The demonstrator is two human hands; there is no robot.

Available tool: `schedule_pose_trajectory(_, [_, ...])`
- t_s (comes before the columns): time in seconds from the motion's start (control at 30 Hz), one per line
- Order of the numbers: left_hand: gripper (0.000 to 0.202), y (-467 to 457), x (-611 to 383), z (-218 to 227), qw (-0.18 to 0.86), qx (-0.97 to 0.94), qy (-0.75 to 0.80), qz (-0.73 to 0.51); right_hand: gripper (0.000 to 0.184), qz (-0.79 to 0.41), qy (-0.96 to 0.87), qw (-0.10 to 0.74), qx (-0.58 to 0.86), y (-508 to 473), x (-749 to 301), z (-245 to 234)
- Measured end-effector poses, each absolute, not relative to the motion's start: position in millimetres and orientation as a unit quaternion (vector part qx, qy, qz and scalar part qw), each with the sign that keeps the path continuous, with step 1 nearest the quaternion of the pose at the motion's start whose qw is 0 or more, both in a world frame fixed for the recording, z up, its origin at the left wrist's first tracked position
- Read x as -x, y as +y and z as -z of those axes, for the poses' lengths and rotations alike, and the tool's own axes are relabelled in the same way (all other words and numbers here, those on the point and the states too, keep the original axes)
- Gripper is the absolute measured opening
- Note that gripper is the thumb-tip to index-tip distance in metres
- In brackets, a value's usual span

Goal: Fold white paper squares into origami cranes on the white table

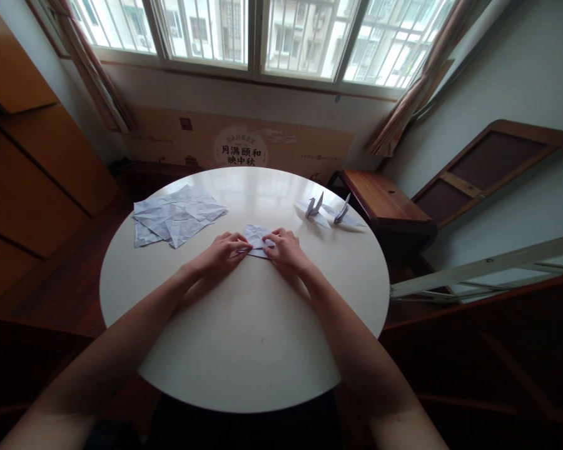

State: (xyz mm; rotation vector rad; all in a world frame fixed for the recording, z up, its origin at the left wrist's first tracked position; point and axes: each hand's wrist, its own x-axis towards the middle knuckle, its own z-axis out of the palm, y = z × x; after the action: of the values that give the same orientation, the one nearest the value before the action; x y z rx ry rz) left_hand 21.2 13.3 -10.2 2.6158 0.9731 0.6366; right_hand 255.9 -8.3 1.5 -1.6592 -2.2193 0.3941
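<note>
A small folded piece of paper (255, 234), pale and creased, lies on the white round table (244, 325) between my two hands. My left hand (226, 250) is closed on its left edge, thumb and fingers pinched together. From the other side, my right hand (282, 247) pinches the paper's right part, fingertips bent down onto it. The fingers partly cover the paper, so its full outline is hidden. Toward the far right of the table stand two folded paper cranes (315, 209) with their wings spread. Several creased paper sheets (178, 212) lie overlapping at the far left.
Beyond the table, a printed cardboard panel (169, 140) stands under the barred windows. A wooden side table (380, 195) is close to the table's right rear edge. Orange-brown cabinets (42, 169) stand at the left, and a pale metal frame (488, 265) reaches in from the right.
</note>
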Motion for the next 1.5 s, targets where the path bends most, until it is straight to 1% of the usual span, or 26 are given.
schedule_pose_trajectory(1.5, [0.028,15.0,-20.8,12.8,0.142,-0.905,0.331,-0.228,0.032,-0.138,-0.782,0.169,0.584,-9.3,-255.8,-2.9])
